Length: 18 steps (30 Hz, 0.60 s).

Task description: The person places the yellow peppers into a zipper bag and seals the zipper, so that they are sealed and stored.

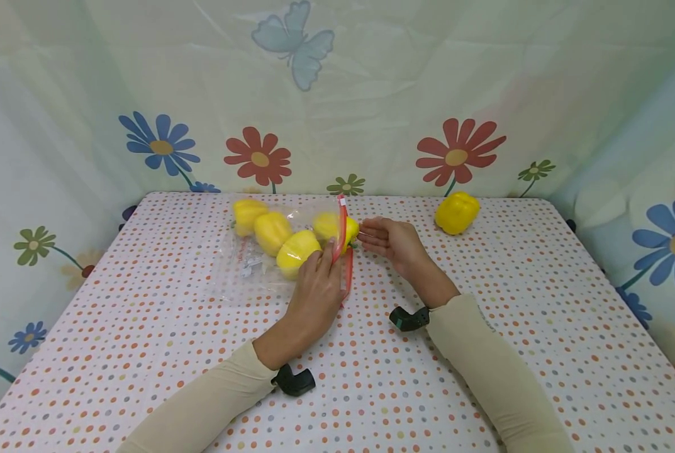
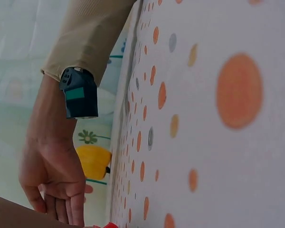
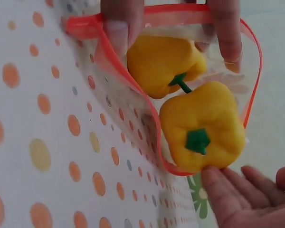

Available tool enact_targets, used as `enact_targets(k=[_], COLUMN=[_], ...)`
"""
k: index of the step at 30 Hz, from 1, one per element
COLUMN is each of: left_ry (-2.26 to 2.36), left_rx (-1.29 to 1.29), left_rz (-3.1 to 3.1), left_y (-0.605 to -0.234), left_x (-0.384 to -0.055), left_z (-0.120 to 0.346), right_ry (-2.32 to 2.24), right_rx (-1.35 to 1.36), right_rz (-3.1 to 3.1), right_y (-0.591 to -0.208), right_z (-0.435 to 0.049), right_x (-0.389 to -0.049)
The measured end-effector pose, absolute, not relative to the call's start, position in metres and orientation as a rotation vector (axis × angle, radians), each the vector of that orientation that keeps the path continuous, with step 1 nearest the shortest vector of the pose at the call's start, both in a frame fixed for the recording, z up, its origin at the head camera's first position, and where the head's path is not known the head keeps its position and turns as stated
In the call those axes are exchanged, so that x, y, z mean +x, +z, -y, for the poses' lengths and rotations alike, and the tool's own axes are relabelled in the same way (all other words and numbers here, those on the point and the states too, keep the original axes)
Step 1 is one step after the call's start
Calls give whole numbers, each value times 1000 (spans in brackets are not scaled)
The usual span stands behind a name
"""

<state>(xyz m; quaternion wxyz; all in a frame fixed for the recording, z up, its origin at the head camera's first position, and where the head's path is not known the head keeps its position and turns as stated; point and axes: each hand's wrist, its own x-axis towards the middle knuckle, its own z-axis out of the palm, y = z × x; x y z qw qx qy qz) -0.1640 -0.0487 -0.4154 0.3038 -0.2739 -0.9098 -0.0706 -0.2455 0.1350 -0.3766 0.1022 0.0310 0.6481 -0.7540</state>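
A clear plastic zip bag with a red rim (image 1: 348, 277) lies on its side, its mouth facing right. My left hand (image 1: 317, 289) holds the mouth apart, its thumb and fingers gripping the rim in the right wrist view. One yellow bell pepper (image 3: 218, 114) sits partly through the mouth, green stem outward. Against its underside rest the straight fingertips of my right hand (image 3: 242, 202). Deeper in the bag lie three more yellow peppers (image 1: 272, 233), one of them (image 3: 156, 64) right behind the opening.
Another yellow bell pepper (image 1: 457, 213) stands outside the bag at the back right of the table. A white cloth with coloured dots (image 1: 382, 390) covers the table. Behind it hangs a flower-printed curtain (image 1: 371, 94). Each wrist wears a small black camera (image 1: 409, 319).
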Motion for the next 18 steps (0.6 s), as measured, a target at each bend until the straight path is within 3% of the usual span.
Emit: enact_targets(k=[12, 18], left_ry=[-183, -176], left_rx=[-719, -710], left_rz=[2358, 2360], left_y=[-416, -416], left_x=[-164, -165], left_z=[47, 47], right_ry=[-2278, -2351], right_rx=[-191, -92], right_rz=[-1730, -1705], right_y=[-385, -388], right_z=[-128, -125], right_x=[-255, -258])
